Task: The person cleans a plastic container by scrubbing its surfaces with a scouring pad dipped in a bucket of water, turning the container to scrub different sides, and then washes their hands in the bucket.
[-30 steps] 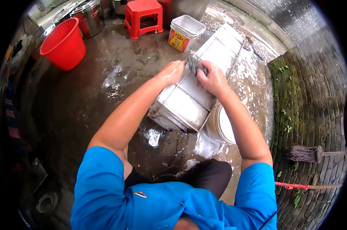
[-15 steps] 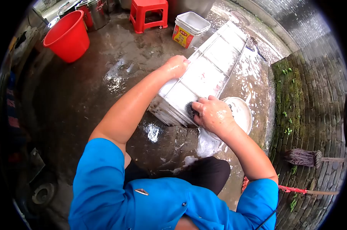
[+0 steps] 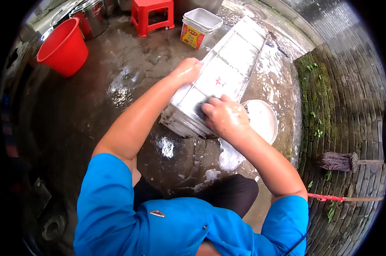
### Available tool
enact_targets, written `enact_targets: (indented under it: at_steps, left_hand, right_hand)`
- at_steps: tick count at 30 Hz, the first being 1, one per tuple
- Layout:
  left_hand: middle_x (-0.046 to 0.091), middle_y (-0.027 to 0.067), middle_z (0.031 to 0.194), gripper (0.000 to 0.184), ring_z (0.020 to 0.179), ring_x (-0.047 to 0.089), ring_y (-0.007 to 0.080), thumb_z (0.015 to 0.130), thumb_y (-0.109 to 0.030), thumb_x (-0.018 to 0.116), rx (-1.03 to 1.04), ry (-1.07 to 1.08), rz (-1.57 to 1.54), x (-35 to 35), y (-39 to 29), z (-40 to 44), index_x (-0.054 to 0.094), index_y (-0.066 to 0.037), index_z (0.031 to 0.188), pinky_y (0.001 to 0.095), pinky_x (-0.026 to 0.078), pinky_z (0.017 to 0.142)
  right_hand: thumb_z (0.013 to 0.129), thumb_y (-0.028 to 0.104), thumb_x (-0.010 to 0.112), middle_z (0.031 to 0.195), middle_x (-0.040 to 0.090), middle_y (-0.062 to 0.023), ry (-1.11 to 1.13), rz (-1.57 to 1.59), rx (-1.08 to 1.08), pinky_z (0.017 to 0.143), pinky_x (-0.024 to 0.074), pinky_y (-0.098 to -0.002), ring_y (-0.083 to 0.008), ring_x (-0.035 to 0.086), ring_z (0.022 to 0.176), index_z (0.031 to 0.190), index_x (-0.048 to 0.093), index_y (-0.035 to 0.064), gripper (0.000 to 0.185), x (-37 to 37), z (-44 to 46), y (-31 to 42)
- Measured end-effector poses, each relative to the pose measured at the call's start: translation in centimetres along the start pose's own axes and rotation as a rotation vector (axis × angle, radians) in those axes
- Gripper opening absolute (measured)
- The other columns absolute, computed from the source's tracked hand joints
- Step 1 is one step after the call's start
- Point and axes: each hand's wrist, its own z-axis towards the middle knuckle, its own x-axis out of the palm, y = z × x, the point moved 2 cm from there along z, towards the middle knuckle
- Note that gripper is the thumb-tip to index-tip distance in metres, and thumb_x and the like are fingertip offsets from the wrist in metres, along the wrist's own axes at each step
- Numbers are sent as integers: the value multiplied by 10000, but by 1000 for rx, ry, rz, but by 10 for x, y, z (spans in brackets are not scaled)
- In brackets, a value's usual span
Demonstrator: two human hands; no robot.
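A long white ribbed container [image 3: 220,77] lies on the wet ground in front of me, coated with suds, with a small red marking on its upper face. My left hand [image 3: 188,71] is closed on its left edge. With my right hand [image 3: 227,117] I press a dark grey scrubbing pad [image 3: 201,107] against the near part of that face; my fingers are wrapped round the pad. Just right of my right hand, a round white bucket [image 3: 263,121] holds pale liquid, partly hidden by the hand.
A white tub [image 3: 201,27] with a yellow and red label stands beyond the container. Farther left are a red stool [image 3: 151,16] and a red bucket [image 3: 65,49]. A mop head [image 3: 338,161] and a red-wrapped pole [image 3: 329,197] lie by the mossy brick wall [image 3: 346,94] on the right.
My right hand, with the scrubbing pad, has moved from the container's middle down to its near part, then slightly left and up. My left hand stays at the left edge.
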Motion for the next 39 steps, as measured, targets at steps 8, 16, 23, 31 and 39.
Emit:
enact_targets:
  at_steps: [8, 16, 23, 31, 39]
  left_hand:
    - [610, 286, 1078, 405, 1055, 583, 396, 936, -296, 433, 21, 31, -99, 12, -3, -4, 562, 36, 1129, 427, 442, 905]
    - [606, 292, 1021, 335, 963, 579, 465, 951, -204, 415, 43, 49, -268, 32, -2, -31, 479, 22, 1190, 484, 455, 841]
    - [602, 328, 1004, 394, 929, 578, 494, 936, -176, 442, 21, 158, -287, 37, -2, -26, 388, 44, 1258, 516, 456, 818]
    - [598, 329, 980, 403, 905, 578, 491, 923, -144, 433, 39, 240, -315, 33, -4, -19, 363, 62, 1262, 528, 445, 813]
    - [592, 345, 1025, 468, 950, 576, 497, 923, -155, 429, 38, 221, -405, 40, -1, -22, 312, 71, 1316, 523, 444, 838]
  right_hand:
    - [749, 227, 681, 901, 617, -45, -148, 301, 191, 724, 528, -384, -273, 585, 864, 884, 657, 117, 176, 6, 12, -19]
    - [739, 217, 683, 979, 605, -40, -170, 12, 617, 762, 529, -414, -312, 568, 904, 964, 652, 153, 235, 27, 82, -94]
    - [760, 262, 685, 1001, 635, -57, 66, 190, 557, 823, 522, -417, -295, 610, 964, 973, 663, 151, 241, 16, 33, -40]
    - [806, 228, 625, 986, 660, -94, 112, -20, 1087, 797, 528, -422, -311, 628, 925, 959, 669, 131, 186, 22, 53, -90]
    - [829, 278, 617, 989, 659, -103, 108, 247, 1067, 810, 519, -417, -319, 630, 925, 1006, 657, 117, 243, 5, 30, -35]
